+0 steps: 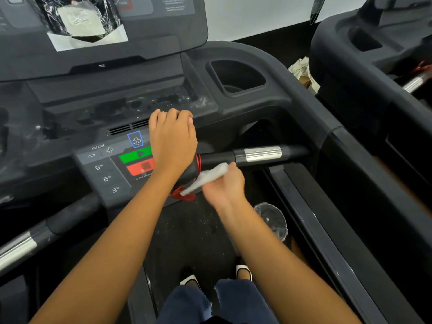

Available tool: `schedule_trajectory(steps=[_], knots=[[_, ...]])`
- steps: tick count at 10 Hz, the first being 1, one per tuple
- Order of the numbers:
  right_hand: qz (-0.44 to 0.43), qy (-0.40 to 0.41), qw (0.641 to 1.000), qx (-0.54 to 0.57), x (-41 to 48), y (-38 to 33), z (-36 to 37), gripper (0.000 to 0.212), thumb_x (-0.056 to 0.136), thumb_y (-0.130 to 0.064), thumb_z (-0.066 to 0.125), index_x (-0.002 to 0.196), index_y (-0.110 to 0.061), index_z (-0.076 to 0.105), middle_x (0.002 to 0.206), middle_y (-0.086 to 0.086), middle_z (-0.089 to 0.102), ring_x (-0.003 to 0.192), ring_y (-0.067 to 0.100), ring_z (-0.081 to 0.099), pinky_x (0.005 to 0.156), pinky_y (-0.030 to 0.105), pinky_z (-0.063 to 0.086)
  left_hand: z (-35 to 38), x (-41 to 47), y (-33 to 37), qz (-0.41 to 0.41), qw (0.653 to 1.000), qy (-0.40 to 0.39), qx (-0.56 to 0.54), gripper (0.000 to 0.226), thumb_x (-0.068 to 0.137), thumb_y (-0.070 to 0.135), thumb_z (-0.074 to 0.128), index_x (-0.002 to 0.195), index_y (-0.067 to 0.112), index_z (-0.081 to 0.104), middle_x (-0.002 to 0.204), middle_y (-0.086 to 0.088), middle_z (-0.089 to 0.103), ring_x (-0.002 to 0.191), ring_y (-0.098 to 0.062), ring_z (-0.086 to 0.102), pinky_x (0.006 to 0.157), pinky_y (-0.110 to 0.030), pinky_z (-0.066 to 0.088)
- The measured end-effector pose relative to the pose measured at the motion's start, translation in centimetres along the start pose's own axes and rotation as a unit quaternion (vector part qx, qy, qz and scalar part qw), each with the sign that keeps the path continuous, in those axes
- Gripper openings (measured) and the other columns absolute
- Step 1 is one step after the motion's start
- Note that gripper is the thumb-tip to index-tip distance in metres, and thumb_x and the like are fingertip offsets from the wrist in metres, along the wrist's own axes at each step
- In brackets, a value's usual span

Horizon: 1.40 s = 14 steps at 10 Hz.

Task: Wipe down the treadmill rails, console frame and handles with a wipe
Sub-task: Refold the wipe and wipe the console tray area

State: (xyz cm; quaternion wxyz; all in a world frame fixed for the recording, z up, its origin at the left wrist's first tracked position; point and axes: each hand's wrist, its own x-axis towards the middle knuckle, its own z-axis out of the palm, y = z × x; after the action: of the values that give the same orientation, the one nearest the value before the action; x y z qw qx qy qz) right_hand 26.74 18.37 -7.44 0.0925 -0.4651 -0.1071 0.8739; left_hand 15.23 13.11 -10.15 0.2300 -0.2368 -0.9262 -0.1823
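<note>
I stand on a dark grey treadmill. My right hand holds a white wipe against the inner end of the black right handle, which has a silver band. A red safety cord is tied round that handle and hangs below the wipe. My left hand rests on the console frame above the green and red buttons, its fingers curled over the ledge. The left handle slants across the lower left.
A cup holder sits at the console's right. The screen is above, with crinkled plastic film. The right side rail runs down the right. A clear plastic lid lies beside the belt. A second treadmill stands at right.
</note>
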Motion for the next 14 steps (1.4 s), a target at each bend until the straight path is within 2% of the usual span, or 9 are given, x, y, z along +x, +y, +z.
schedule_trajectory(steps=[3, 5, 6, 7, 8, 9, 10, 11, 14], knots=[[-0.285, 0.034, 0.915, -0.284, 0.3, -9.7, 0.4, 0.038, 0.100, -0.033, 0.038, 0.128, -0.010, 0.053, 0.110, 0.006, 0.060, 0.104, 0.023, 0.057, 0.086, 0.037, 0.042, -0.2, 0.0, 0.2, -0.001, 1.000, 0.001, 0.001, 0.034, 0.097, 0.026, 0.033, 0.101, 0.017, 0.065, 0.093, -0.002, 0.063, 0.091, -0.024, 0.053, 0.109, -0.035, 0.023], [-0.375, -0.068, 0.543, -0.748, 5.0, -2.5, -0.7, 0.043, 0.095, -0.027, 0.025, 0.072, -0.016, 0.059, 0.068, 0.005, 0.064, 0.065, 0.029, 0.060, 0.066, 0.037, 0.034, -0.2, 0.1, 0.2, 0.001, 1.000, 0.004, 0.001, 0.031, 0.096, 0.024, 0.035, 0.099, 0.017, 0.065, 0.091, -0.001, 0.063, 0.090, -0.023, 0.053, 0.108, -0.037, 0.025], [-0.425, -0.127, 0.488, -0.752, 4.6, -2.2, -0.6, 0.034, 0.102, -0.023, 0.032, 0.077, -0.018, 0.054, 0.076, 0.002, 0.063, 0.071, 0.025, 0.060, 0.066, 0.034, 0.038, -0.3, 0.1, 0.2, 0.003, 1.000, 0.003, 0.000, 0.029, 0.096, 0.024, 0.037, 0.098, 0.017, 0.066, 0.091, -0.001, 0.063, 0.089, -0.021, 0.053, 0.108, -0.037, 0.025], [-0.489, -0.016, 0.536, -0.688, 5.2, -5.8, 1.0, 0.028, 0.103, -0.018, 0.033, 0.109, -0.005, 0.057, 0.103, 0.015, 0.065, 0.093, 0.033, 0.062, 0.075, 0.038, 0.042, -0.4, 0.1, 0.1, 0.005, 1.000, -0.005, -0.003, 0.030, 0.097, 0.024, 0.037, 0.100, 0.017, 0.066, 0.092, 0.000, 0.064, 0.090, -0.020, 0.054, 0.109, -0.036, 0.025], [-0.428, 0.064, 0.823, -0.368, 3.0, -9.6, 5.1, 0.040, 0.104, -0.030, 0.034, 0.125, -0.002, 0.051, 0.114, 0.015, 0.061, 0.098, 0.024, 0.061, 0.087, 0.037, 0.049, -0.3, 0.1, -0.2, 0.014, 1.000, -0.014, 0.000, 0.036, 0.096, 0.027, 0.034, 0.107, 0.018, 0.067, 0.097, 0.000, 0.066, 0.092, -0.020, 0.057, 0.109, -0.036, 0.024], [-0.449, 0.020, 0.852, -0.269, 2.5, -12.1, 9.4, 0.040, 0.102, -0.038, 0.035, 0.121, -0.009, 0.054, 0.107, 0.006, 0.064, 0.094, 0.019, 0.063, 0.085, 0.034, 0.051, -0.4, 0.1, -0.7, 0.030, 0.999, -0.010, -0.024, 0.034, 0.096, 0.024, 0.039, 0.115, 0.014, 0.066, 0.103, -0.001, 0.069, 0.096, -0.021, 0.060, 0.108, -0.037, 0.028], [-0.549, -0.075, 0.612, -0.564, 4.1, -10.7, 12.5, 0.039, 0.103, -0.032, 0.029, 0.098, -0.007, 0.059, 0.092, 0.014, 0.063, 0.085, 0.025, 0.061, 0.074, 0.033, 0.046, -0.7, 0.4, -1.1, 0.027, 0.997, 0.013, -0.075, 0.031, 0.093, 0.019, 0.046, 0.113, 0.010, 0.067, 0.107, -0.003, 0.069, 0.098, -0.023, 0.060, 0.102, -0.035, 0.032], [-0.516, -0.110, 0.230, -0.818, 9.3, -7.4, 11.2, 0.034, 0.104, -0.023, 0.030, 0.128, -0.008, 0.050, 0.130, 0.019, 0.050, 0.116, 0.033, 0.049, 0.089, 0.036, 0.041, -0.7, 1.4, -2.3, 0.002, 0.998, 0.021, -0.055, 0.031, 0.090, 0.024, 0.045, 0.105, 0.011, 0.070, 0.108, -0.005, 0.067, 0.099, -0.027, 0.058, 0.093, -0.036, 0.037], [-0.428, -0.076, 0.222, -0.873, 15.1, -7.1, 14.9, 0.065, 0.101, -0.049, 0.023, 0.153, -0.013, 0.008, 0.161, 0.013, 0.000, 0.148, 0.030, 0.002, 0.115, 0.053, 0.018, -1.6, 4.4, -3.5, -0.045, 0.993, -0.099, 0.056, 0.039, 0.097, 0.034, 0.038, 0.087, 0.011, 0.068, 0.091, -0.009, 0.067, 0.082, -0.032, 0.060, 0.066, -0.037, 0.040]])
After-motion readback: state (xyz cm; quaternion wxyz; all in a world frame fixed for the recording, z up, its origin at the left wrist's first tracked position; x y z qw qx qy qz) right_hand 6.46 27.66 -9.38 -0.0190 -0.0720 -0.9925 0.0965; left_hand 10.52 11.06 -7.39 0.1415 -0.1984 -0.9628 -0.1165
